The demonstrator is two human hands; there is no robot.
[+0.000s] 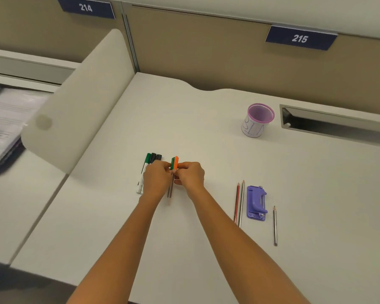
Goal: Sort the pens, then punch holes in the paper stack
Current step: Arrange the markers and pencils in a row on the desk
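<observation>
Both hands meet at the middle of the white desk. My left hand and my right hand pinch a small bundle of thin pens with green and orange caps, their grey barrels reaching toward me on the desk. To the left lie white markers with green and black caps, partly hidden by my left hand. A purple hole punch lies to the right. Two pencils rest beside its left edge, and a third pencil lies to its right. No paper stack shows on this desk.
A pink mesh cup stands at the back right, next to a cable slot in the desk. A rounded divider panel bounds the left side. Papers lie on the neighbouring desk beyond it.
</observation>
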